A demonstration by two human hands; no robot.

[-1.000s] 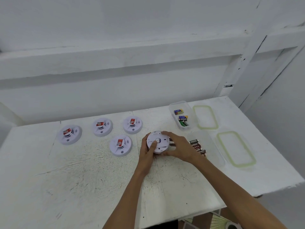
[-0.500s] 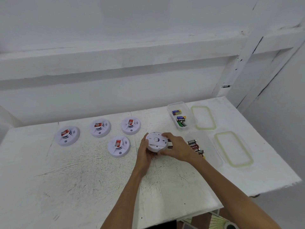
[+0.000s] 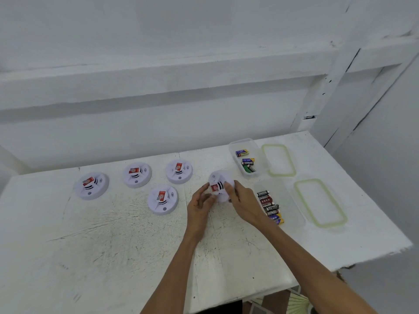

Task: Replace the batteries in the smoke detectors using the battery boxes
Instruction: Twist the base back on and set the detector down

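Observation:
My left hand and my right hand both grip a round white smoke detector, tilted with its red-stickered face toward me, just above the table. Several more white detectors lie face up: one at the far left, one behind it to the right, one at the back centre and one nearer me. A clear box at the back right holds a few batteries. A second clear box beside my right wrist holds a row of several batteries.
Two clear lids with green seals lie at the right, one at the back, one nearer. The white table ends close beyond the lids on the right and at the front edge. A white wall with a ledge runs behind.
The held detector has been turned over: its plain back faced me before, now the red-stickered front does. Both hands stayed on it, lifted slightly toward the back.

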